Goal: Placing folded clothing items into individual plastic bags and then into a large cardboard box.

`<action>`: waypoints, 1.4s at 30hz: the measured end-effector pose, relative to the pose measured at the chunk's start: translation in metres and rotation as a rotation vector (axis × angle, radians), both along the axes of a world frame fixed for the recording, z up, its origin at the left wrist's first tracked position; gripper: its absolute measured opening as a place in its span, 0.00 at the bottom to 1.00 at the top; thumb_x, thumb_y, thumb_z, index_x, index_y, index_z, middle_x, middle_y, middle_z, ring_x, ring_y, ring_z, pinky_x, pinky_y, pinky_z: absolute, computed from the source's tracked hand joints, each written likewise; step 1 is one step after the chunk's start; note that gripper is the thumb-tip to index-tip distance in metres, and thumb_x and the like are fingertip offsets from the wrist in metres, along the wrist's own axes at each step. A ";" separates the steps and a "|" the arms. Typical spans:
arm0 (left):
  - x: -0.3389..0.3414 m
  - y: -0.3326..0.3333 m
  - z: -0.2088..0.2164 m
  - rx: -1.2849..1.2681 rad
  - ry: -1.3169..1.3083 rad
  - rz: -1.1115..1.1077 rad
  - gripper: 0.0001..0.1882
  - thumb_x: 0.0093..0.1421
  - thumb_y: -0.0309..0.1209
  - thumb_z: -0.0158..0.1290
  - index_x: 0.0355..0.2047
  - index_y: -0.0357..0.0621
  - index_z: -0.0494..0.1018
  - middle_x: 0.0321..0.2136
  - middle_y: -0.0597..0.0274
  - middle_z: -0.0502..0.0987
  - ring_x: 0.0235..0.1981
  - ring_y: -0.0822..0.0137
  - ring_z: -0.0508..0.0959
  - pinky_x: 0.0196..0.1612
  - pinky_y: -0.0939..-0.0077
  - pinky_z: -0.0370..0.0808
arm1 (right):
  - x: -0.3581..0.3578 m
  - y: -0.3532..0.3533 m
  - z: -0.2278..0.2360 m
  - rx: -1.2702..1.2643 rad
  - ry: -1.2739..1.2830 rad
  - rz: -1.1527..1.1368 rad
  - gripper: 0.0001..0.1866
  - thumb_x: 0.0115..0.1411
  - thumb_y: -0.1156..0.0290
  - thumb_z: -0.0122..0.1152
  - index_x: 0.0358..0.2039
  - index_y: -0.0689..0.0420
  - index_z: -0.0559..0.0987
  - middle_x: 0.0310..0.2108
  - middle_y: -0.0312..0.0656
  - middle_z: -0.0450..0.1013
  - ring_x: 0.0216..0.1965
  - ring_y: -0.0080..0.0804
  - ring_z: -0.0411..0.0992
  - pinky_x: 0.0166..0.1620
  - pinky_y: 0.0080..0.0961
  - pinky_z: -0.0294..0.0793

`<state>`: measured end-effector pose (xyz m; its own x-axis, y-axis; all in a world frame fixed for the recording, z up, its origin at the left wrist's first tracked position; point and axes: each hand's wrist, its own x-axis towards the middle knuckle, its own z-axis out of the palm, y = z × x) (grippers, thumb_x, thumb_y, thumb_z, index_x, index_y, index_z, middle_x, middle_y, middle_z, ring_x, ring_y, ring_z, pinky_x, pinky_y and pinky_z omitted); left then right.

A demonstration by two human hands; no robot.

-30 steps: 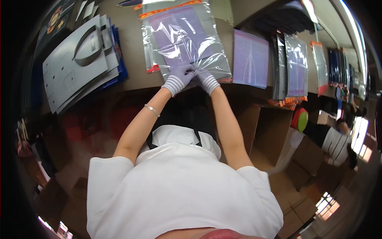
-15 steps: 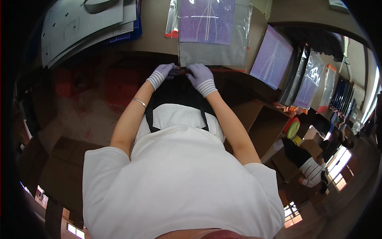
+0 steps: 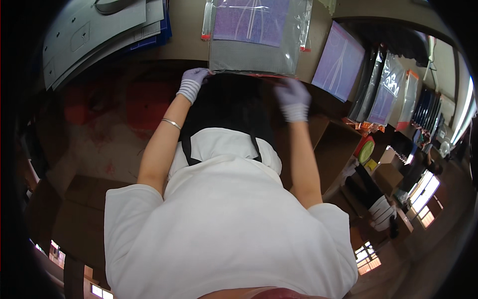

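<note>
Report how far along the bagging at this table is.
Done, it seems: a purple sheet already sits inside the clear bag, and more bagged sheets stand at the right. In hand: the left hand and right hand are at the bag's near, red-edged opening. Left: whether that edge is sealed cannot be told; grey cards lie unbagged at the left.

Left hand (image 3: 191, 83) and right hand (image 3: 293, 97) sit at the near edge of the clear plastic bag (image 3: 256, 37), open gap between them over the dark apron. Left is hemmed by the grey cardboard templates (image 3: 99, 35) stack, with bare brown tabletop (image 3: 186, 37) between. Right: leaning purple sheet (image 3: 338, 62), then upright bagged packs (image 3: 386, 87) close off that side.
</note>
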<state>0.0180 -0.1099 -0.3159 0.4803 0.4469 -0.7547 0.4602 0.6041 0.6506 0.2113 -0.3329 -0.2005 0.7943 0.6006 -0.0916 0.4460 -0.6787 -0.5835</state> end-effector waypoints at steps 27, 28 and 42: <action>0.006 0.089 -0.002 -0.473 -0.833 0.299 0.28 0.63 0.45 0.27 0.56 0.36 0.50 0.59 0.46 0.49 0.60 0.52 0.50 0.61 0.56 0.47 | 0.139 0.080 -0.066 0.069 0.248 -0.292 0.19 0.49 0.66 0.52 0.39 0.65 0.72 0.29 0.51 0.73 0.32 0.40 0.73 0.38 0.32 0.72; 0.006 0.079 0.005 -0.392 -0.706 0.358 0.27 0.63 0.45 0.27 0.56 0.37 0.51 0.59 0.47 0.49 0.60 0.52 0.51 0.61 0.57 0.48 | 0.126 0.107 -0.033 -0.268 0.216 -0.280 0.26 0.52 0.57 0.49 0.48 0.59 0.68 0.44 0.55 0.68 0.46 0.50 0.67 0.49 0.36 0.66; 0.021 0.090 0.008 -0.262 -0.430 0.394 0.22 0.63 0.42 0.32 0.49 0.39 0.62 0.53 0.49 0.62 0.54 0.55 0.63 0.53 0.59 0.66 | 0.143 -0.235 0.282 -0.016 -0.440 -0.463 0.12 0.52 0.75 0.54 0.38 0.62 0.75 0.28 0.38 0.73 0.30 0.23 0.71 0.33 0.21 0.70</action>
<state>0.0388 -0.0195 -0.3077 0.6016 0.4790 -0.6392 -0.0985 0.8386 0.5357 0.3545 -0.5684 0.0815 0.9367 0.1871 0.2960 0.2996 -0.8659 -0.4006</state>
